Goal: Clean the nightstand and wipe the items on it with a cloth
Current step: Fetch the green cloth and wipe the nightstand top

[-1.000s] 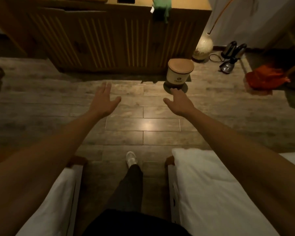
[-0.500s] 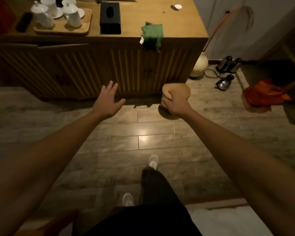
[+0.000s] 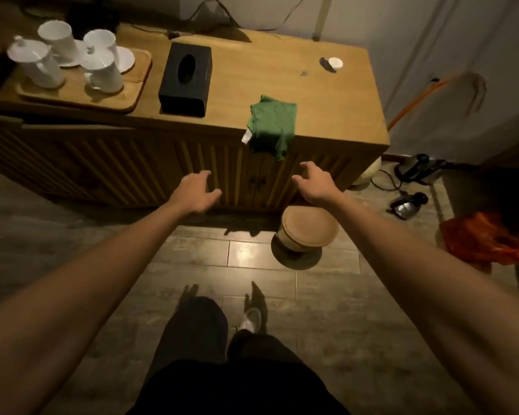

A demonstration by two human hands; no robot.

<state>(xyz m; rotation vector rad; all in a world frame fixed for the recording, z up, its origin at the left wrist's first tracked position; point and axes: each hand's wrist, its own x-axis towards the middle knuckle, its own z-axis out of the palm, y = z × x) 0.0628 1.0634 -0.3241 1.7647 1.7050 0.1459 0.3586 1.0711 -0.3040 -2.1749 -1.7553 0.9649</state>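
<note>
The head view, the only one, looks down on a wooden nightstand [image 3: 282, 85] with a ribbed front. A green cloth [image 3: 271, 125] lies crumpled at its front edge, one corner hanging over the side, just beside and to the right of a black tissue box [image 3: 186, 79]. Further left a wooden tray [image 3: 132, 94] holds white cups [image 3: 104, 70] and saucers; a small white dish [image 3: 335, 62] sits near the back right corner.

Both arms reach forward in front of the cabinet. The left hand [image 3: 195, 193] is loosely spread with relaxed fingers and holds nothing. The right hand [image 3: 313, 182] has its fingers slightly curled, also empty, and hovers just below the hanging corner of the cloth without touching it. On the floor under the right forearm stands a round container with a wooden lid [image 3: 307, 230]; a kettle [image 3: 408, 205] and an orange bag [image 3: 480, 241] lie further right.

The step in hand looks like picking up the cloth — the right hand is nearest. It would do well to gather the bulk lying on the top rather than tug the dangling corner, so the cloth comes away bunched and ready to wipe. The left hand is then free to lift the tissue box or steady the tray — the cups look easy to tip, so each item is best raised, not dragged.
</note>
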